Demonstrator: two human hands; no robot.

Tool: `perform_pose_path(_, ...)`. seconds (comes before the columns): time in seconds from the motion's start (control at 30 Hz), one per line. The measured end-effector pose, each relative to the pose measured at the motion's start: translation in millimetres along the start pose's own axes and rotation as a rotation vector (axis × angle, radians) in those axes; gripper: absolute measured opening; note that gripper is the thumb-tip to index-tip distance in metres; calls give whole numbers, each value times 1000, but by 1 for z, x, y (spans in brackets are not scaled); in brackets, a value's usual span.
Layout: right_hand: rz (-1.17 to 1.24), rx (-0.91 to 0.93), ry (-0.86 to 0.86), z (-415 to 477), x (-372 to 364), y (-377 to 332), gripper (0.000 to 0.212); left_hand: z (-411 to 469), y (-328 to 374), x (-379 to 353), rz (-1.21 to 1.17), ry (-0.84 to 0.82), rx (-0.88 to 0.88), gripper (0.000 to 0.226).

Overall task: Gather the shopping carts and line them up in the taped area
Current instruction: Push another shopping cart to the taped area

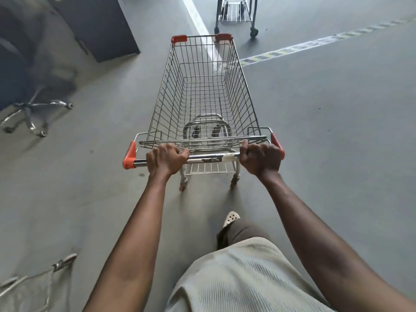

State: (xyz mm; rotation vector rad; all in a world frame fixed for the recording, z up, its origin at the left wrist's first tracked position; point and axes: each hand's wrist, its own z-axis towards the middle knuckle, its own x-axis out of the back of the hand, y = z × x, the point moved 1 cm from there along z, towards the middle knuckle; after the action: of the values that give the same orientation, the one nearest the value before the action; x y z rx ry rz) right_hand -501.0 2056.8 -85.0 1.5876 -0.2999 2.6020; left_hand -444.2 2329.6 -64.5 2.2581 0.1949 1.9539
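Grey concrete floor (326, 131): open stretch right of the cart.
Floor marks: white painted line (196, 18) and yellow-and-black striped tape strip (292, 48) meet under the cart's front.
Left edge: dark slate cabinet (96, 25) and blue office chair on a chrome star base (29, 104), both well apart from the cart.
Near-left corner: blurred wire frame (33, 287), unclear.
Ahead: second silver wire cart (235, 16), beyond the tape.
Held cart: silver wire-mesh shopping cart (245, 86) with orange corner caps, centre view, front rim over the white line.
Left hand (165, 159): fingers curled round the chrome handle bar (211, 156).
Right hand (261, 159): wrapped round the bar's right end.
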Motion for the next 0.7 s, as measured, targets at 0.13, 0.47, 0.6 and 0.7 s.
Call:
perform_pose_path(0.13,-31,-37,-58,58,-22,28,59,66,40,2,11,-1,-29,49)
perform_pose_path(0.47,-167,-179,-294,221,-92,86,70,260,135,8,63,-8,-136,51)
perform_pose_path(0.6,-202,-232,-265,291,-135,102,71,355,170,13,79,22,-193,51)
perform_pose_path(0.7,-185,-263,-152,346,-163,113,66,430,196,18,97,32,-245,52)
